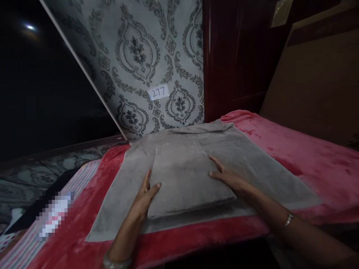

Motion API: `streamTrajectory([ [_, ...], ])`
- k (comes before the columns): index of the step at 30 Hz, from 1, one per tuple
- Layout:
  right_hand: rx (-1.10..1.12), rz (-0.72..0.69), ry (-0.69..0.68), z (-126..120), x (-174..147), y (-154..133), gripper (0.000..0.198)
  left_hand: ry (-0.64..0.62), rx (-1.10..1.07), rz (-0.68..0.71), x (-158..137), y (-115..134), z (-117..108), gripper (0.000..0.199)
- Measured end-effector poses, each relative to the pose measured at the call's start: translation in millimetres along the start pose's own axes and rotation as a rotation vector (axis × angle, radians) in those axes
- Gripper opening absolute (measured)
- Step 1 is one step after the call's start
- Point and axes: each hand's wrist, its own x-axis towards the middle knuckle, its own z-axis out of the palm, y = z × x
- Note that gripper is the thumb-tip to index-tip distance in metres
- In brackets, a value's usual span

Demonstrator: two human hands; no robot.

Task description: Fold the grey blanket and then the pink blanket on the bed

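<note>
One grey cloth (251,158) spread over a red blanket (202,239), with a rectangular grey layer (182,177) at its middle. Left hand (146,196) at the layer's left edge, right hand (227,177) at its right edge. Fingers on both: open, thumbs apart, gripping nothing. Card (158,92) marked "277" on patterned wall (137,56) beyond.

Handwritten "277" in blue on white paper label (158,92), on patterned wallpaper (137,52).

A paper marked 277 (158,92) sticks to patterned wallpaper (138,52) beside a dark-red panel (238,56).
</note>
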Motion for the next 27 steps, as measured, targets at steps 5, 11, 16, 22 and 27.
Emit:
streamTrajectory([
  [5, -0.061, 0.010, -0.121, -24, -3, 31, 0.093, -0.091, 0.197, 0.054, 9, -24, -29, 0.091],
  [11, -0.777, -0.183, 0.147, -13, 47, -12, 0.070, -0.016, 0.875, 0.602, 74, 13, -2, 0.066],
  [16, -1.165, -0.369, 0.138, 58, 107, -53, 0.065, -0.060, 1.278, 0.546, 122, 54, 78, 0.064],
  [22, -1.393, -0.260, 0.157, 67, 144, -23, 0.064, 0.054, 1.493, 0.382, 147, 28, 105, 0.069],
  [27, -1.415, -0.220, 0.136, 57, 151, -4, 0.065, 0.017, 1.496, 0.392, 152, 12, 99, 0.072],
])
